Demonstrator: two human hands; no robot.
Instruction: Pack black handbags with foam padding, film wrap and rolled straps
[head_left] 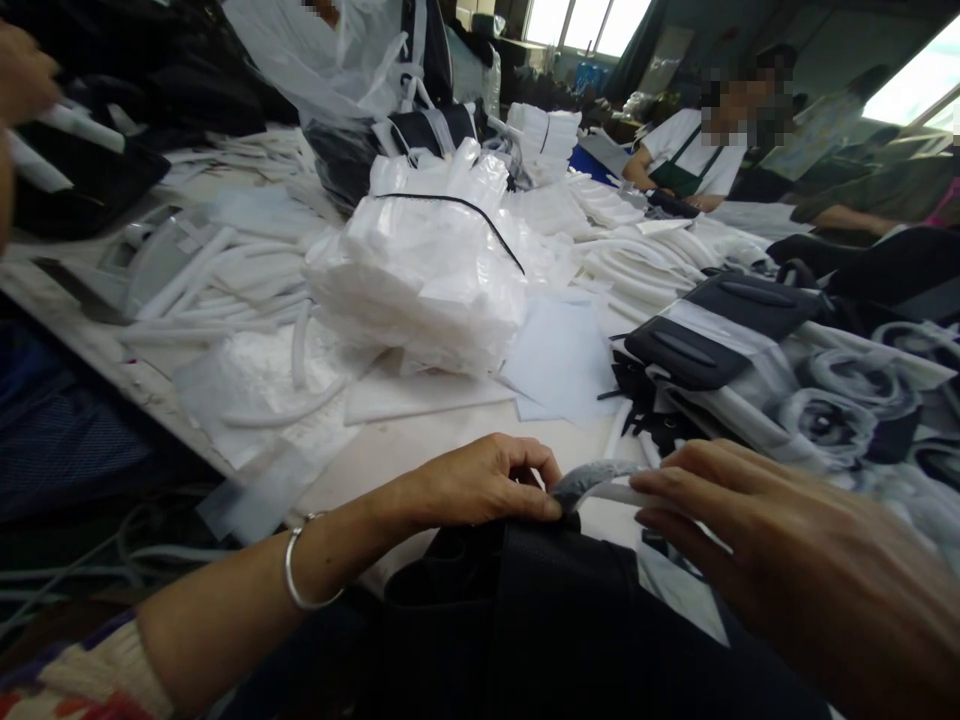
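Note:
A black bag (570,620) stands right in front of me, its top edge facing up. Arching over that edge is a handle (596,477) wrapped in clear plastic. My left hand (484,485), a silver bangle on its wrist, pinches the handle's left end with thumb and forefinger. At the other end, the fingertips of my right hand (772,520) close around the wrapped handle, with a small gap showing behind them. A white strip (679,585) lies against the bag under my right hand, which partly hides it.
A big bundle of white plastic sleeves (427,260) tied with black cord sits mid-table. White tubes (217,280) lie left; black wrapped bags (690,350) are stacked right. Translucent sheets (562,345) lie between. A person in a green apron (679,175) works across the table.

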